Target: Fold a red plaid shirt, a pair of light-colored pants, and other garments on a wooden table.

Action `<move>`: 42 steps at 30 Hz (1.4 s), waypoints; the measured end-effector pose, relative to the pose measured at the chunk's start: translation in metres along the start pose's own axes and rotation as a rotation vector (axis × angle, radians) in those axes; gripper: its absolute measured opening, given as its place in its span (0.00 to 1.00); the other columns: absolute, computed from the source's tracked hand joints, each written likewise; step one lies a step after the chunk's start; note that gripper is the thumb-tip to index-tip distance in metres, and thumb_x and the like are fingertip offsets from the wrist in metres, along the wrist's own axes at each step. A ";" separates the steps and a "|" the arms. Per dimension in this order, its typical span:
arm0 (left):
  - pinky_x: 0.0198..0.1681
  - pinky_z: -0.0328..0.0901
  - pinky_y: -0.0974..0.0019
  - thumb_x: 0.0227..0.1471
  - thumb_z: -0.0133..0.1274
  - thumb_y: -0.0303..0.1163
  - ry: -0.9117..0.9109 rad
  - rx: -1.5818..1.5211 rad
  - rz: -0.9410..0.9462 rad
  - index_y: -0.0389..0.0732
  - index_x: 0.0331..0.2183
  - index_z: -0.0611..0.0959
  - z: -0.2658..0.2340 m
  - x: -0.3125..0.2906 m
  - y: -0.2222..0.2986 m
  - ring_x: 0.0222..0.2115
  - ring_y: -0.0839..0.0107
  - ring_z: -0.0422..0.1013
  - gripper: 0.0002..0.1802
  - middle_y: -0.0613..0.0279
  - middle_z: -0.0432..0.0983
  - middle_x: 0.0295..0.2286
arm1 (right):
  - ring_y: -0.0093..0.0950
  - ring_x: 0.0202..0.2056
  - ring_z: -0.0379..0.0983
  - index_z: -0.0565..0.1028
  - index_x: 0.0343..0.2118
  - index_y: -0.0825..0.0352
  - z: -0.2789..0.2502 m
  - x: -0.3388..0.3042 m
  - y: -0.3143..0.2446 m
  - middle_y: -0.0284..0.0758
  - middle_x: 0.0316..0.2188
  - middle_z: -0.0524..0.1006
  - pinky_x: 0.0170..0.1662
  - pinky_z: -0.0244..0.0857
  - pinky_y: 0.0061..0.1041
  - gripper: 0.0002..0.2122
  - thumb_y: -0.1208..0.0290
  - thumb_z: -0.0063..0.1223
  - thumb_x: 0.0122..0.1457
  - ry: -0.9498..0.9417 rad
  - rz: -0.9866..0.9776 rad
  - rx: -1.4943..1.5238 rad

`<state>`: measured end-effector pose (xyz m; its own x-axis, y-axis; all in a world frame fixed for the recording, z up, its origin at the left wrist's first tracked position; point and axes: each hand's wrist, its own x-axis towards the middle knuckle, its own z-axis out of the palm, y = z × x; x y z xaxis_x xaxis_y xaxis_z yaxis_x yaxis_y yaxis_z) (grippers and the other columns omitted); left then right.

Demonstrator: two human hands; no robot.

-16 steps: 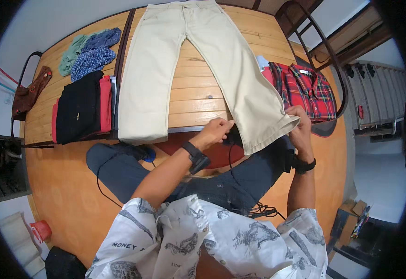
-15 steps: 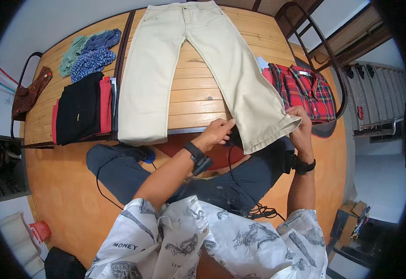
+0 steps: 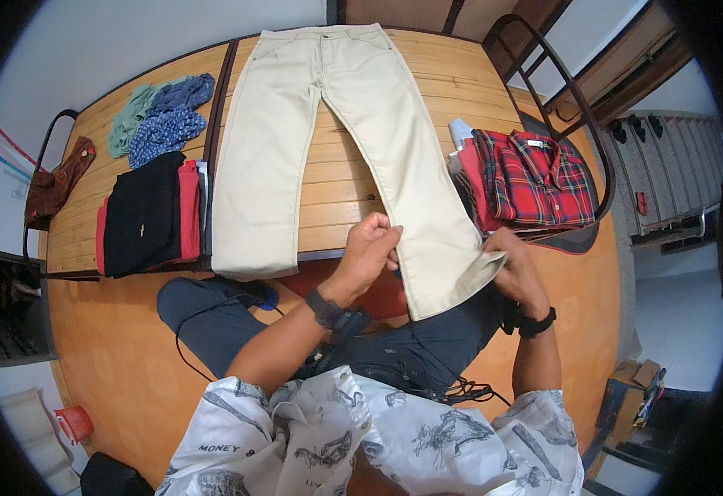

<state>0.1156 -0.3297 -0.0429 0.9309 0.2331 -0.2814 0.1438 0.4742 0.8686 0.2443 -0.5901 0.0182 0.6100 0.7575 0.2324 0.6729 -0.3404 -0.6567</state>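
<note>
Fingers of the left hand (image 3: 371, 248) & right hand (image 3: 517, 269) pinch the hem of the tan pants (image 3: 337, 124), lying flat on the table (image 3: 163, 91) w/ that leg pulled straight, red plaid shirt (image 3: 535, 178) just right of it.

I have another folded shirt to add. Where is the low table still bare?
Bare wood shows between the legs of the beige trousers and right of the waistband, above the red plaid shirt. The left side is crowded: black-and-red folded pile, blue-green clothes.
</note>
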 end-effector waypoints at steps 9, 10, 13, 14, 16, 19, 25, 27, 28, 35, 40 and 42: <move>0.24 0.67 0.74 0.59 0.55 0.36 0.185 0.136 -0.242 0.42 0.31 0.75 -0.051 -0.007 -0.066 0.22 0.80 0.70 0.09 0.67 0.73 0.23 | 0.48 0.39 0.73 0.72 0.37 0.68 0.032 0.007 -0.021 0.44 0.35 0.72 0.41 0.67 0.43 0.11 0.76 0.56 0.49 -0.562 0.009 -0.234; 0.24 0.67 0.74 0.58 0.56 0.35 0.140 0.215 -0.220 0.42 0.30 0.76 -0.055 -0.007 -0.076 0.22 0.79 0.69 0.09 0.67 0.73 0.23 | 0.50 0.38 0.73 0.73 0.36 0.68 0.034 0.011 -0.024 0.46 0.35 0.73 0.41 0.68 0.45 0.09 0.75 0.54 0.51 -0.545 -0.016 -0.249; 0.26 0.65 0.74 0.57 0.57 0.35 0.068 0.371 -0.217 0.41 0.28 0.78 -0.087 -0.001 -0.114 0.23 0.79 0.69 0.09 0.67 0.74 0.23 | 0.50 0.38 0.73 0.72 0.36 0.69 0.049 0.030 -0.035 0.46 0.35 0.73 0.41 0.68 0.45 0.09 0.73 0.56 0.52 -0.556 -0.077 -0.261; 0.27 0.65 0.73 0.56 0.58 0.35 0.003 0.456 -0.247 0.40 0.28 0.79 -0.087 -0.003 -0.114 0.23 0.78 0.68 0.09 0.68 0.74 0.24 | 0.50 0.38 0.73 0.72 0.36 0.69 0.054 0.034 -0.037 0.46 0.35 0.73 0.41 0.68 0.45 0.09 0.73 0.56 0.52 -0.570 -0.086 -0.259; 0.26 0.65 0.71 0.54 0.60 0.36 0.036 0.453 -0.192 0.39 0.27 0.80 -0.090 -0.009 -0.112 0.23 0.77 0.69 0.11 0.66 0.75 0.23 | 0.48 0.38 0.73 0.73 0.39 0.69 0.064 0.043 -0.041 0.44 0.35 0.73 0.41 0.69 0.43 0.11 0.71 0.58 0.55 -0.611 -0.118 -0.295; 0.28 0.66 0.69 0.53 0.60 0.36 0.074 0.521 -0.144 0.39 0.31 0.81 -0.103 -0.021 -0.088 0.25 0.77 0.70 0.10 0.65 0.76 0.23 | 0.50 0.38 0.73 0.71 0.36 0.70 0.077 0.055 -0.043 0.46 0.36 0.72 0.41 0.68 0.45 0.11 0.72 0.57 0.53 -0.636 -0.159 -0.252; 0.52 0.64 0.54 0.54 0.59 0.43 0.409 1.227 0.298 0.39 0.49 0.78 -0.162 -0.043 0.005 0.47 0.56 0.69 0.25 0.51 0.76 0.44 | 0.51 0.41 0.71 0.71 0.43 0.70 0.118 0.092 -0.035 0.48 0.39 0.71 0.43 0.68 0.45 0.16 0.69 0.59 0.54 -0.460 -0.237 -0.258; 0.57 0.57 0.45 0.55 0.57 0.48 0.511 1.437 0.246 0.40 0.54 0.74 -0.179 -0.053 0.011 0.55 0.48 0.61 0.31 0.47 0.68 0.52 | 0.49 0.44 0.70 0.70 0.50 0.68 0.141 0.102 -0.024 0.47 0.45 0.71 0.45 0.68 0.46 0.20 0.66 0.59 0.55 -0.290 -0.198 -0.378; 0.62 0.50 0.37 0.56 0.55 0.52 0.605 1.641 0.190 0.41 0.60 0.70 -0.185 -0.054 0.013 0.62 0.39 0.52 0.37 0.43 0.61 0.60 | 0.47 0.49 0.67 0.69 0.54 0.65 0.152 0.104 -0.012 0.44 0.51 0.69 0.45 0.67 0.50 0.24 0.62 0.59 0.56 -0.293 -0.136 -0.420; 0.58 0.39 0.18 0.53 0.54 0.59 0.550 1.582 -0.058 0.46 0.66 0.60 -0.196 -0.062 0.000 0.65 0.31 0.37 0.47 0.44 0.42 0.67 | 0.46 0.53 0.64 0.66 0.59 0.60 0.178 0.094 -0.004 0.42 0.59 0.64 0.49 0.62 0.56 0.30 0.53 0.60 0.56 -0.289 -0.005 -0.549; 0.60 0.34 0.19 0.47 0.59 0.64 0.481 1.556 -0.128 0.51 0.66 0.60 -0.188 -0.062 0.008 0.66 0.31 0.33 0.53 0.45 0.40 0.68 | 0.51 0.56 0.62 0.63 0.62 0.66 0.175 0.087 0.001 0.52 0.61 0.62 0.52 0.60 0.55 0.35 0.51 0.57 0.57 -0.100 0.035 -0.433; 0.60 0.34 0.19 0.47 0.60 0.63 0.474 1.547 -0.123 0.51 0.66 0.60 -0.186 -0.063 0.011 0.66 0.31 0.33 0.53 0.45 0.40 0.68 | 0.51 0.56 0.62 0.63 0.63 0.66 0.176 0.081 0.002 0.52 0.61 0.62 0.53 0.59 0.55 0.35 0.50 0.57 0.57 -0.109 0.054 -0.484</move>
<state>-0.0037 -0.1811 -0.0916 0.7494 0.6258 -0.2163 0.6606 -0.6844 0.3084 0.2214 -0.4311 -0.0907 0.6197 0.7765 0.1141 0.7742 -0.5809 -0.2512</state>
